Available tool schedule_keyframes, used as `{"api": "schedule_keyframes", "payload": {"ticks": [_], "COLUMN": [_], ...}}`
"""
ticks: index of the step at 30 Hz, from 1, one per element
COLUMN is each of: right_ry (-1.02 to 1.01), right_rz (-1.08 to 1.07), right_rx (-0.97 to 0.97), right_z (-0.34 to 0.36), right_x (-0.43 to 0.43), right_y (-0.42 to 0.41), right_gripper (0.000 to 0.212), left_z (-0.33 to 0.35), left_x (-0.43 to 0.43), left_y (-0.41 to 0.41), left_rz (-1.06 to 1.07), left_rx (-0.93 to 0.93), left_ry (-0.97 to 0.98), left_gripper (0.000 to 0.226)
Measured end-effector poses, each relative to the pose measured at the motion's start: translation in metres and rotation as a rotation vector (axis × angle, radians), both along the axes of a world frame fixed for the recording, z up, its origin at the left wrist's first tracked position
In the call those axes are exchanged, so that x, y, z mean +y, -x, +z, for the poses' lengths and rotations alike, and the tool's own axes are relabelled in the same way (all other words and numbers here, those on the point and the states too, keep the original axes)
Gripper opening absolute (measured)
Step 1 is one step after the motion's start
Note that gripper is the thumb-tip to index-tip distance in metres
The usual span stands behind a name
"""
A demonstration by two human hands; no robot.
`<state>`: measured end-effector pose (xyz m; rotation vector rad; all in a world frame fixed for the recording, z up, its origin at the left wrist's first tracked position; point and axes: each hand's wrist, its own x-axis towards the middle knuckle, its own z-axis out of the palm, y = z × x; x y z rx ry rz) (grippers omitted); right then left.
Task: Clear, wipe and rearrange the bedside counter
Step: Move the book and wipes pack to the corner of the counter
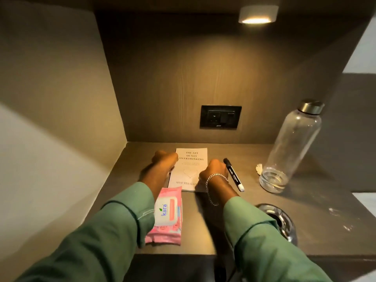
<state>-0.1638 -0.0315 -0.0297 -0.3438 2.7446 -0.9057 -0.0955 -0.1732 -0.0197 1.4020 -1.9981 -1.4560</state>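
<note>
A pale book [191,165] lies flat near the back of the dark wooden counter [205,226]. My left hand [162,160] grips its left edge and my right hand [212,167] rests on its right edge, fingers curled. A black marker with a white cap [234,175] lies just right of my right hand, touching or nearly touching it. A pink pack of wet wipes [166,217] lies on the counter under my left forearm. Both sleeves are green, and a chain bracelet hangs on my right wrist.
A clear bottle with a metal cap [289,147] stands at the right, a small pale scrap [258,168] beside its base. A glass ashtray [281,219] sits near the front right edge. A black socket plate [220,117] is in the back wall, a lamp [257,15] above.
</note>
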Motion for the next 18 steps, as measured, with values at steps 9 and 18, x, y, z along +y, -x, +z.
{"api": "schedule_keyframes", "payload": {"ticks": [9, 18], "right_ry": [0.148, 0.127], "right_rz": [-0.004, 0.163], "right_rx": [-0.118, -0.081], "right_z": [0.005, -0.002], "right_x": [-0.063, -0.148], "right_y": [0.013, -0.018], "right_gripper": [0.015, 0.016], "left_z": [0.005, 0.007], "left_x": [-0.059, -0.108], "left_y": [-0.028, -0.084], "left_rz": [0.198, 0.129], "left_rx": [0.234, -0.066], "left_ry": [-0.146, 0.174], "left_gripper": [0.014, 0.017]}}
